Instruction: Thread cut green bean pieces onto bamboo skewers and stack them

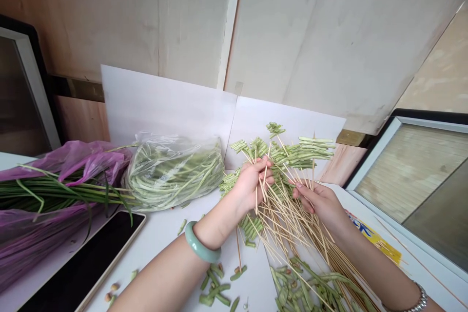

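Note:
My left hand (258,178) is closed around the bare ends of several bamboo skewers, whose tips carry rows of cut green bean pieces (258,147). To its right, my right hand (310,195) pinches more skewers, with bean pieces (316,148) threaded at their upper ends. Beneath both hands lies a heap of bean skewers (281,222), their sticks fanned toward me. I cannot tell exactly how many sticks each hand grips. Loose cut beans (217,285) lie below my left wrist, and a pile of longer bean pieces (292,290) sits at the front.
A clear plastic bag of long green beans (175,175) stands left of my hands. Farther left are green stalks (73,190) in a purple bag (98,156) and a black phone (87,263). A yellow package (380,243) lies by my right forearm. White boards (168,107) lean at the back.

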Tool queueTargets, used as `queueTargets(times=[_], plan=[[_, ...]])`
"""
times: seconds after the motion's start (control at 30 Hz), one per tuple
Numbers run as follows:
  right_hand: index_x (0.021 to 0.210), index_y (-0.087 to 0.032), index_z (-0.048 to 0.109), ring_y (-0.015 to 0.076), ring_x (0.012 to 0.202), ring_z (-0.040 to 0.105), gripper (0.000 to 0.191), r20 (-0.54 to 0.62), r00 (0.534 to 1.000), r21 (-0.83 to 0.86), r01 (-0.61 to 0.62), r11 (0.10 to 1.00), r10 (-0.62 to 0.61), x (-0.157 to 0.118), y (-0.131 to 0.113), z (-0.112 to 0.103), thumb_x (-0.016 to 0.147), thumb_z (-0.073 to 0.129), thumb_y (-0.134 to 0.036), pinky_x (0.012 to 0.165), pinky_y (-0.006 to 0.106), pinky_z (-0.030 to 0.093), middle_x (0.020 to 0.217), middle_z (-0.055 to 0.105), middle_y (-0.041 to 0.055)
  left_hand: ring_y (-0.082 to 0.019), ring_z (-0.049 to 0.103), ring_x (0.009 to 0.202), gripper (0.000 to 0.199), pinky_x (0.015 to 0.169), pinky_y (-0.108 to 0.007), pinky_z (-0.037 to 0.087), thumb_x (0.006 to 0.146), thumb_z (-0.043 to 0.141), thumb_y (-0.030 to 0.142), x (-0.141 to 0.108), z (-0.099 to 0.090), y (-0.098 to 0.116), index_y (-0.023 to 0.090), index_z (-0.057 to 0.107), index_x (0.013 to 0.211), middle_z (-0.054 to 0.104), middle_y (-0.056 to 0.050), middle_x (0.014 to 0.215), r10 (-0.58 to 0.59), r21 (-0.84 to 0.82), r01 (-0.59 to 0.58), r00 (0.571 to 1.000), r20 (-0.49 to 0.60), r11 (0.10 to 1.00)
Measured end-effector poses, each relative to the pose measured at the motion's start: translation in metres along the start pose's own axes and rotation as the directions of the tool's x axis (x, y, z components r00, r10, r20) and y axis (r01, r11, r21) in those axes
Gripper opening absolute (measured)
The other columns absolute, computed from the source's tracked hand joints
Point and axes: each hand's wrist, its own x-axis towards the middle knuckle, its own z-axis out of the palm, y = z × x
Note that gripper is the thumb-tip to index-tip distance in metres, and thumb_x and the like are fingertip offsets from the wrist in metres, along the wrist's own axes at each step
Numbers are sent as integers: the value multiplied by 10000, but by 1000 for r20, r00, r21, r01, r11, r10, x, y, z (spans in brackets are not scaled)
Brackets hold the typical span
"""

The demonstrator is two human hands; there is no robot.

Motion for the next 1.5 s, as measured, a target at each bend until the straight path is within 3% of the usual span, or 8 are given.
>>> queueTargets(times=[0.1,0.37,0.5,0.63,0.8,1.07,1.33,1.5], plan=[[874,-146,690,52,378,310,475,-63,998,69,21,997,-17,-2,6,4,595,768,-523,382,236,237,621,595,-14,-16,272,357,256,351,-135,249,897,458,75,2,-4,3,149,433,653,397,51,554,-6,3,6,998,57,1000],[681,-178,609,48,390,262,376,-153,987,152,82,985,-59,-1,0,9,633,759,-520,404,250,259,547,539,-41,-74,389,417,266,421,-153,346,847,635,263,8,-13,-3,198,416,711,382,70,491,122,63,-128,988,94,990],[671,-166,624,44,380,243,376,-62,998,153,29,988,-19,-2,-4,8,601,784,-499,397,255,243,511,535,-35,-74,390,393,255,442,-182,393,821,657,279,9,-17,2,208,424,749,363,85,487,108,111,-123,985,133,986],[741,-153,650,25,363,226,375,89,994,163,-77,984,63,-8,-5,8,578,809,-450,386,239,186,557,573,-19,-36,264,315,242,366,-160,311,805,662,270,9,-19,6,221,426,803,375,105,497,75,190,-107,983,166,976],[718,-151,643,23,364,219,337,161,980,201,-149,968,117,-18,-9,14,644,785,-447,389,231,186,514,503,-46,-34,276,283,310,321,-145,231,768,707,356,11,-21,6,222,430,809,368,121,471,100,306,-144,983,155,941],[728,-193,596,43,388,203,333,25,998,345,-59,937,54,-15,-20,24,609,790,-436,384,226,227,462,357,-93,-38,276,252,340,311,-150,191,774,672,434,11,-20,-5,229,401,787,339,140,422,209,333,-254,964,165,908],[773,-192,623,35,365,224,348,-96,995,349,71,934,-40,-6,-18,29,596,803,-431,377,233,217,488,481,-74,-38,372,309,360,355,-184,369,712,719,389,11,-22,-5,215,416,799,510,87,577,209,280,-259,959,193,924],[726,-177,616,34,367,285,330,-108,992,325,98,940,-66,-16,-9,49,636,786,-445,390,232,251,529,571,-34,-29,273,273,358,314,-156,282,733,705,442,12,-24,-8,221,436,817,434,118,465,256,306,-292,955,151,906]])
